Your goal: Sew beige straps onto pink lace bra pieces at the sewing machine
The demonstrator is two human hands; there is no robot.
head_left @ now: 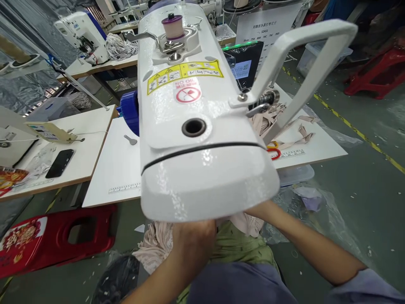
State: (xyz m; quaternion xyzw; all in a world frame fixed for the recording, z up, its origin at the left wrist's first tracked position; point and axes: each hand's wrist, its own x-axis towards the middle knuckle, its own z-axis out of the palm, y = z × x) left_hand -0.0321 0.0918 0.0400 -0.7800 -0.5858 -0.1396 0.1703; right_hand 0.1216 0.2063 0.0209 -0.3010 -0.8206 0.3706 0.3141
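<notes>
A white sewing machine head [196,126] fills the middle of the view, seen from above, with a purple bobbin [172,25] and yellow warning stickers on top. Both my hands reach under its near end. My left hand [193,238] shows only its back, fingers tucked beneath the machine near pink fabric [156,249]. My right hand [257,209] is almost wholly hidden under the machine; only the wrist and forearm show. Whether either hand holds anything I cannot make out.
The white table [122,169] carries a printed ruler strip, beige strips [278,122] and red-and-yellow scissors [274,150]. A black phone [59,163] lies on the left table. A red stool [57,240] stands low left. A display panel [243,67] glows behind. Plastic bags lie on the floor.
</notes>
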